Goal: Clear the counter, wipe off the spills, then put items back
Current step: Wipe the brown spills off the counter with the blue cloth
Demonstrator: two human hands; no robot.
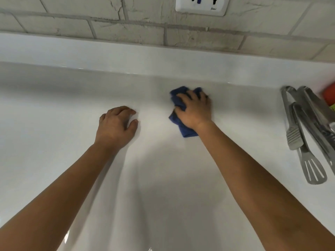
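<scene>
A crumpled dark blue cloth [178, 100] lies on the glossy white counter [63, 109], a little right of centre. My right hand [194, 110] covers most of it, fingers curled into its folds and pressing it to the surface. My left hand [117, 125] rests on the bare counter to the left of the cloth, fingers loosely bent and holding nothing. Both forearms reach in from the bottom of the view.
Steel tongs [297, 127] and other metal utensils lie at the counter's right edge, with a red and green object [330, 98] behind them. A white raised ledge and a grey brick wall with a socket plate [201, 5] back the counter.
</scene>
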